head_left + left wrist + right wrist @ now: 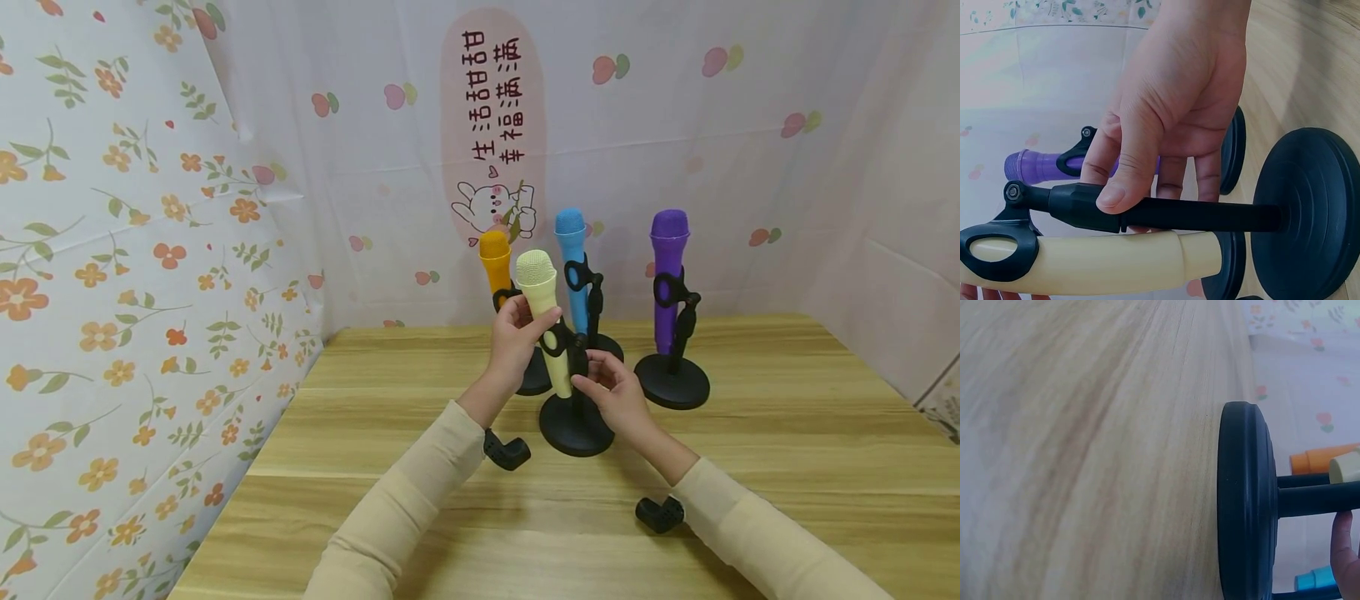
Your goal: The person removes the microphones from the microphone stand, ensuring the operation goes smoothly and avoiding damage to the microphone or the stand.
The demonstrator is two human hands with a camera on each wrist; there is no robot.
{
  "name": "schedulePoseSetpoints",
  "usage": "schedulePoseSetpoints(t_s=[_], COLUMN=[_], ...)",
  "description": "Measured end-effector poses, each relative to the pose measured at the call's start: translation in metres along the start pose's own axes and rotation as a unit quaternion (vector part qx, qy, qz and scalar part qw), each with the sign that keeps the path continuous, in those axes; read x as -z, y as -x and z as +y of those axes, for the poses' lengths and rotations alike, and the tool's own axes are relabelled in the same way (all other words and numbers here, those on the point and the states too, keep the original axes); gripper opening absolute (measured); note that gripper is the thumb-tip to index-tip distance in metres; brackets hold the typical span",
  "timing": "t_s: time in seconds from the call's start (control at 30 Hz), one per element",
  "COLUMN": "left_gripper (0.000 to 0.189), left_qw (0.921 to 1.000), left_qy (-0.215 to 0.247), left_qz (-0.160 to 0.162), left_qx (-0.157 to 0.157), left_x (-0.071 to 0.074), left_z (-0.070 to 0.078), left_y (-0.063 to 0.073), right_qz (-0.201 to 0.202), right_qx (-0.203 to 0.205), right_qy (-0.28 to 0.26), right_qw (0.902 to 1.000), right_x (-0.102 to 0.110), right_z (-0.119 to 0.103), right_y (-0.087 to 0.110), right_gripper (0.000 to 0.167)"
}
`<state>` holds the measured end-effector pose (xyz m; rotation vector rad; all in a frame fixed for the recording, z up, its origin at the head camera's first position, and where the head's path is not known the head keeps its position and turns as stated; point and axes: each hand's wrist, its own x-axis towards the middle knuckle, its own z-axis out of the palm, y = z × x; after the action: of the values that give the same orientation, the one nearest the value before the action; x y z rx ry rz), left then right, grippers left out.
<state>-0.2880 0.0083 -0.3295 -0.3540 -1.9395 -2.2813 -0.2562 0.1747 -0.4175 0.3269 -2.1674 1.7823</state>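
Note:
My left hand (513, 345) grips a cream microphone (542, 293) just below its mesh head, thumb across the front. The microphone sits tilted in the black clip of a microphone stand (576, 429), whose round base is on the table. My right hand (621, 398) pinches the stand's pole; in the left wrist view its thumb (1127, 169) lies across the thick collar of that pole. Only the left fingertips (997, 294) show at that view's lower edge. In the right wrist view, a right finger (1341, 547) is at the pole near the base.
Behind stand an orange microphone (495, 260) and a blue microphone (572, 236), each on a black stand. A purple microphone (667, 250) on its stand is to the right. The wooden table (360, 417) ends at a patterned curtain (375, 208). A black camera sits at each wrist.

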Motion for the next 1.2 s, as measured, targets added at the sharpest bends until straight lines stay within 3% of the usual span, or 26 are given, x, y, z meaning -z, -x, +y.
schedulePoseSetpoints(t_s=[0.83, 1.2], left_gripper=[0.035, 0.031], left_qw=[0.9994, 0.9988], left_qy=[0.017, 0.015], left_qz=[0.021, 0.012], left_qx=[-0.02, -0.046], left_x=[0.001, 0.0026], left_z=[-0.0071, -0.0055], left_y=[-0.0008, -0.0019], right_qz=[0.005, -0.02], right_qx=[0.029, 0.027], right_qy=[0.001, 0.006], right_qw=[0.9996, 0.9994], right_x=[-0.0004, 0.0013], right_z=[0.0, -0.001], right_y=[0.002, -0.0001], right_gripper=[0.032, 0.032])
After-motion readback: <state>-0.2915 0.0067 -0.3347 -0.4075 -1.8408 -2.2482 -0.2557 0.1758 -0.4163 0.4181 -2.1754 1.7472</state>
